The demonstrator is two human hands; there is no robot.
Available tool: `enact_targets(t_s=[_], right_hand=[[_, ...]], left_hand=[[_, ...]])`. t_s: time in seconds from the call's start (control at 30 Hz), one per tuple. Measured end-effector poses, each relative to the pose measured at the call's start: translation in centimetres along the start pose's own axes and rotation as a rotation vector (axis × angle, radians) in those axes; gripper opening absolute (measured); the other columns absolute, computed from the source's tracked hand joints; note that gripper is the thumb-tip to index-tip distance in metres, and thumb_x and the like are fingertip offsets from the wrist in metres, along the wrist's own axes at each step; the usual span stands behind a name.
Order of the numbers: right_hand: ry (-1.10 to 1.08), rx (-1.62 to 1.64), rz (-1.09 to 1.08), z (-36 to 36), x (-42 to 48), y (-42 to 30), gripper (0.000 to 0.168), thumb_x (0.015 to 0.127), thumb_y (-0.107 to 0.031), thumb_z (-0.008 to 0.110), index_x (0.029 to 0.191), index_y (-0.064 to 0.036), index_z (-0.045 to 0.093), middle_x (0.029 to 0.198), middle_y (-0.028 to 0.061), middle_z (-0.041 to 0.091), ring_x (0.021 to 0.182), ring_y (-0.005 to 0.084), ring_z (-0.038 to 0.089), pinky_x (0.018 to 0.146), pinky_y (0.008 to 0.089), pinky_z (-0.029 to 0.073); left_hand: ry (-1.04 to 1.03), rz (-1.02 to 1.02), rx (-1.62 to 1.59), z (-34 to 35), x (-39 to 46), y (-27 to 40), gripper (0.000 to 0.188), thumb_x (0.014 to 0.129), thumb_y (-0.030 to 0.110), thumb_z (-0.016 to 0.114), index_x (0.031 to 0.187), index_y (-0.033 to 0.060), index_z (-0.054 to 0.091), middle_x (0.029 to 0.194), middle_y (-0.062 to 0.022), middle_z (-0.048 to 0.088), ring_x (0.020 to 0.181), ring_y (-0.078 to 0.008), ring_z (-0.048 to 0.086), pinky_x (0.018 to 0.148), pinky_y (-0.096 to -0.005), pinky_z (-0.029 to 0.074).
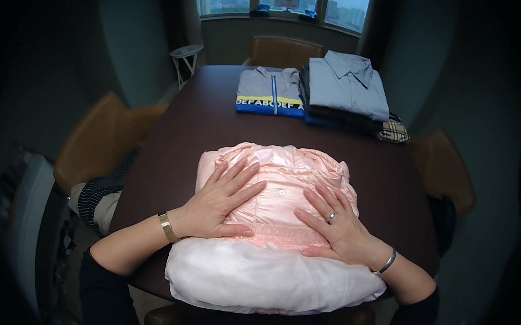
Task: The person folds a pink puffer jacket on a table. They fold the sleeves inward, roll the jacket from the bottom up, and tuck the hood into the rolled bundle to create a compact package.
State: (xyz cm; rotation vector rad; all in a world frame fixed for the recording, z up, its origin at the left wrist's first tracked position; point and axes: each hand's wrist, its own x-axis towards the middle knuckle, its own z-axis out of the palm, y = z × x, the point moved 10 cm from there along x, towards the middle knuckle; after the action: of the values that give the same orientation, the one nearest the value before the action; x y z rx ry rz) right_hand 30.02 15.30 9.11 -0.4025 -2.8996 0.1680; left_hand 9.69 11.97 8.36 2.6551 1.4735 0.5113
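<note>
A shiny pink padded jacket (276,211) lies folded in a thick bundle near the table's front edge. Its gathered hem band and a round snap button show on the upper side. My left hand (224,200) rests flat on the bundle's left half, fingers spread. On the right half, my right hand (334,222) lies palm down, its fingers apart too. Neither hand grips the cloth. A puffy white part (273,276), perhaps lining, bulges out on the side towards me and hangs slightly over the table edge.
A folded grey zip jacket (270,89) lies at the dark table's (178,137) far side. Beside it a stack of folded clothes carries a grey-blue collared shirt (349,85) on top; a plaid cloth (393,129) juts out. Tan chairs (91,142) stand around. Striped cloth (106,195) hangs over the left one.
</note>
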Motion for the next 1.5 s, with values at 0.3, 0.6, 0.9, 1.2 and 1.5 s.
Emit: enact_targets(t_s=[0.3,0.6,0.9,1.2,1.5], right_hand=[[0.246,-0.127,-0.046,-7.5,2.3,0.1,0.075,0.088,-0.062,0.075,0.145,-0.015,0.064,0.159,0.0178,0.05,0.157,0.0423,0.026,0.12,0.0599,0.025],[0.185,0.194,0.111,0.6,0.5,6.8,0.079,0.09,-0.053,0.077,0.157,-0.018,0.052,0.172,0.0121,0.029,0.162,0.0426,0.011,0.128,0.0621,0.012],[0.136,0.026,0.1,-1.9,1.8,6.0,0.08,0.091,-0.055,0.075,0.158,-0.019,0.049,0.171,0.0156,0.032,0.161,0.0433,0.014,0.126,0.0605,0.017],[0.063,0.305,-0.388,-6.1,2.2,-9.4,0.067,0.097,-0.04,0.072,0.151,-0.005,0.054,0.158,0.0254,0.047,0.147,0.0416,0.046,0.119,0.0524,0.039],[-0.094,0.291,-0.522,1.3,-0.2,-13.3,0.071,0.103,-0.047,0.063,0.158,-0.004,0.046,0.163,0.0255,0.04,0.148,0.0412,0.044,0.12,0.0525,0.036]], left_hand=[[0.09,-0.124,0.171,-2.7,-0.5,0.2,0.093,0.09,0.072,0.066,0.163,0.0182,0.043,0.175,-0.0231,0.014,0.162,-0.0474,0.002,0.127,-0.0638,0.003],[0.06,-0.166,-0.035,1.6,-2.5,-2.4,0.089,0.092,0.07,0.065,0.164,0.0225,0.043,0.177,-0.0172,0.011,0.162,-0.0458,0.002,0.127,-0.0628,0.006],[0.085,-0.14,0.022,0.2,-2.2,-2.3,0.091,0.09,0.068,0.069,0.163,0.0214,0.043,0.177,-0.0167,0.014,0.162,-0.0454,0.004,0.128,-0.0617,0.007],[0.153,0.1,-0.042,-6.8,3.1,3.9,0.061,0.104,0.034,0.06,0.158,0.0094,0.046,0.173,-0.0186,0.027,0.161,-0.0391,0.022,0.129,-0.0581,0.017],[0.113,0.228,0.111,1.8,3.9,6.6,0.07,0.103,0.043,0.058,0.163,0.0123,0.039,0.172,-0.0178,0.028,0.159,-0.0358,0.027,0.127,-0.0571,0.021]])
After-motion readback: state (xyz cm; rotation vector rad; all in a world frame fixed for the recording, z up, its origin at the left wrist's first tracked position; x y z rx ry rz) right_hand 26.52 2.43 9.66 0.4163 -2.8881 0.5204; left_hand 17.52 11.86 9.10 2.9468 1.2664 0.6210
